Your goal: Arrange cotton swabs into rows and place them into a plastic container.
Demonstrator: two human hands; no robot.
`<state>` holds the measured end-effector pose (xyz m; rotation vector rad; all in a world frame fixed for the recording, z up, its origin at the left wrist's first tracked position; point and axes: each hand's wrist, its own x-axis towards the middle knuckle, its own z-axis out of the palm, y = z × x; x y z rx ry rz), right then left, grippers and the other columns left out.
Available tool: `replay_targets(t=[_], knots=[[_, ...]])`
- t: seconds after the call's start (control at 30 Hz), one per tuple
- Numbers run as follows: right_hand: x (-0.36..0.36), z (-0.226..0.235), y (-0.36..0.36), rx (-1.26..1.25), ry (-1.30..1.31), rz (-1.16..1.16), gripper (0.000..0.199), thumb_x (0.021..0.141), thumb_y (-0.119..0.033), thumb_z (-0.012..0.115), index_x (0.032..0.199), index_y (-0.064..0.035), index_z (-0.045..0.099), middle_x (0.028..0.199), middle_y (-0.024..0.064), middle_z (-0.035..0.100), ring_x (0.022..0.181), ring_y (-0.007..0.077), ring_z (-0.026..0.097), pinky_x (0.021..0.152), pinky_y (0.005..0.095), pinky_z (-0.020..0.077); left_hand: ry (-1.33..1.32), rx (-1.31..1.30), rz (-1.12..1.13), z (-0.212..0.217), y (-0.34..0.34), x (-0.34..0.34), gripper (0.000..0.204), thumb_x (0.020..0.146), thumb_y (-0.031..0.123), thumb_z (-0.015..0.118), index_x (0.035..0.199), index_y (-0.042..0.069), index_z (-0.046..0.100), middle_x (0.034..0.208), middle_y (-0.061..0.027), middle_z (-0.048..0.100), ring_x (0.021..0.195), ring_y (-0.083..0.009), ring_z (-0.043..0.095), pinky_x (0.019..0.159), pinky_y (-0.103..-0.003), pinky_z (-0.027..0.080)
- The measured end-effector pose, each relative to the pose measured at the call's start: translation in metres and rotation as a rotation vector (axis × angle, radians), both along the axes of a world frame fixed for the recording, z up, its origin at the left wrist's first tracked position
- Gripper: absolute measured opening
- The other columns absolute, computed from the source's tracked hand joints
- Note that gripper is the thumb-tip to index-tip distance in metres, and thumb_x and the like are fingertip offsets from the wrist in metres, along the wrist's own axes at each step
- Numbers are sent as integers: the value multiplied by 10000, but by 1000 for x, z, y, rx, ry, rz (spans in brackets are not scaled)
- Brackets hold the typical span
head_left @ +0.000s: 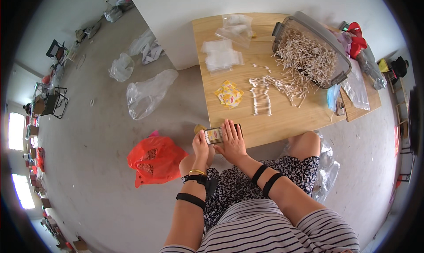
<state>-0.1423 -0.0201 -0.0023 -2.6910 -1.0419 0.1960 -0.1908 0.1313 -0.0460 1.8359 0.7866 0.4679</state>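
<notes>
At the table's near left edge, a small flat pack of cotton swabs (pixel 214 135) with a yellow label and a dark right end lies between my hands. My left hand (pixel 201 145) is closed on its left end. Stretched fingers of my right hand (pixel 232 140) lie flat across its right part and cover it. Beyond the hands is a little pile of yellow-and-white printed cards or sachets (pixel 229 94). To their right, cotton swabs (pixel 260 97) form a neat column, with loose ones (pixel 289 87) spread beside it.
A grey plastic bin (pixel 341 63) tips toward me, heaped with cotton swabs (pixel 307 54). Clear bags (pixel 223 54) lie on the wooden table (pixel 265 23) at the far left. On the floor are a red plastic bag (pixel 159 158) and a clear bag (pixel 150 94).
</notes>
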Motion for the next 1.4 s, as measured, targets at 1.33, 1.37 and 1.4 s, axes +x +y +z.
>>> replay_targets(t=[1.33,1.37,1.4], knots=[[139,10,-126,257,-149,-239,340,871,-250,666,1191,-136,643,1390,140,483,1398,370,366,1201,518,266,38,637,-530,81,-125,18,678,879,344,702,1418,48,416,1498,-199,374,1401,-427,316,1168,-568,225],[139,10,-127,250,-157,-227,338,866,-241,669,1186,-136,645,1384,138,489,1394,370,370,1201,519,269,30,649,-585,78,-129,24,691,887,355,699,1422,32,405,1507,-206,360,1417,-424,303,1180,-571,212],[138,10,-128,243,-165,-216,335,861,-233,672,1181,-136,648,1378,137,494,1391,371,375,1201,521,271,32,651,-587,75,-133,31,691,887,355,699,1422,32,405,1507,-206,360,1417,-424,303,1180,-571,212]])
